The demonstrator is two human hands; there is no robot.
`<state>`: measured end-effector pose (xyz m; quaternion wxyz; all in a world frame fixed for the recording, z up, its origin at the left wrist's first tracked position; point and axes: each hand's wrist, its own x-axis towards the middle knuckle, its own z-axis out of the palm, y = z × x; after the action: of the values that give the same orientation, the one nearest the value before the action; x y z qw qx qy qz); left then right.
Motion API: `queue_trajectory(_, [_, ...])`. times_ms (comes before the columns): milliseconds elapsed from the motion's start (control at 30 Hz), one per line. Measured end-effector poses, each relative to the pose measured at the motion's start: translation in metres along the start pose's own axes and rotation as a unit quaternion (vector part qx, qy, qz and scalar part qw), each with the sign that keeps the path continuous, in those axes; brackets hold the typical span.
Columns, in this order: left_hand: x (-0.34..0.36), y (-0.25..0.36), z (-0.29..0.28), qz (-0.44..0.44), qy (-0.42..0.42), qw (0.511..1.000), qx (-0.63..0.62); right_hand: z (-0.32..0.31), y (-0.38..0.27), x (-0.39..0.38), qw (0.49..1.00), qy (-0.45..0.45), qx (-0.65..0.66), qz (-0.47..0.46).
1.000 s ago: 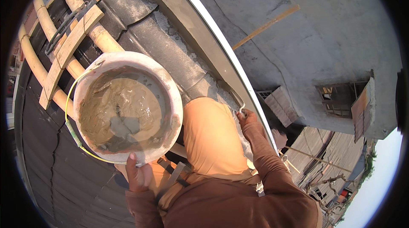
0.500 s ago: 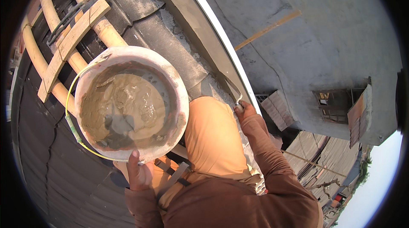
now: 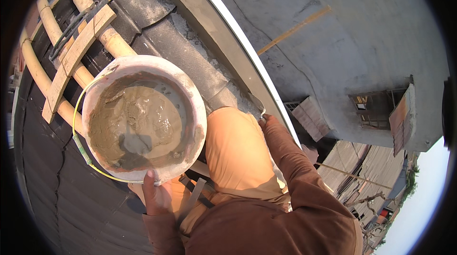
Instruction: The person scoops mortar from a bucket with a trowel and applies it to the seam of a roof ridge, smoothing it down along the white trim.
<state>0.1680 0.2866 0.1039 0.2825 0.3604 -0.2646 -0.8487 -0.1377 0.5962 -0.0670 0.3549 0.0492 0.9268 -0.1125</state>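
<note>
My left hand (image 3: 158, 193) grips the near rim of a round pale bucket (image 3: 135, 62), which holds wet grey-brown mortar (image 3: 138, 119) and has a yellow cord handle (image 3: 82, 148). My right hand (image 3: 266, 121), partly hidden by its wrist, holds a trowel (image 3: 259, 105), only a narrow part of which shows, at the long rendered ledge (image 3: 204, 12) with a white outer edge. My knee in orange trousers (image 3: 238, 145) lies between the bucket and that ledge.
Bamboo poles (image 3: 38, 69) crossed by a plank (image 3: 78, 60) lie upper left on dark roof tiles (image 3: 159, 50). Beyond the ledge, lower down, are a grey building wall (image 3: 371, 40), a window (image 3: 371, 107) with small awnings and corrugated roofing (image 3: 347, 160).
My right hand and trowel have moved forward and slightly left along the ledge. My left hand stays on the bucket, which has barely shifted in view.
</note>
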Motion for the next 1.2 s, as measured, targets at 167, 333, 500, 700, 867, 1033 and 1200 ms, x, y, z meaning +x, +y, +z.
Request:
queue_trajectory(167, [-0.002, 0.000, -0.006, -0.016, -0.013, 0.999, 0.035, 0.024, 0.099, -0.013, 0.999, 0.029, -0.030, 0.016])
queue_trajectory(333, [-0.004, 0.003, 0.007, -0.002, -0.018, 0.999, 0.046, 0.028, 0.062, -0.008, 0.998, 0.057, -0.032, -0.025])
queue_trajectory(500, [-0.006, 0.002, 0.005, -0.002, -0.005, 1.000, 0.031, 0.004, -0.031, -0.004, 0.988, 0.128, 0.017, -0.080])
queue_trajectory(700, [-0.004, 0.003, 0.009, 0.014, -0.025, 0.998, 0.051, -0.039, -0.059, -0.048, 0.961, 0.174, 0.079, -0.201])
queue_trajectory(867, [-0.005, 0.005, 0.015, -0.020, -0.023, 0.999, 0.013, -0.025, -0.013, -0.041, 0.989, 0.070, -0.041, -0.125])
queue_trajectory(1033, [-0.002, 0.008, 0.006, -0.065, -0.042, 0.997, 0.016, -0.027, -0.038, -0.032, 0.984, 0.087, -0.037, -0.153])
queue_trajectory(1200, [0.003, 0.009, -0.009, -0.089, -0.065, 0.994, 0.029, -0.046, -0.110, -0.020, 0.980, 0.094, -0.049, -0.166])
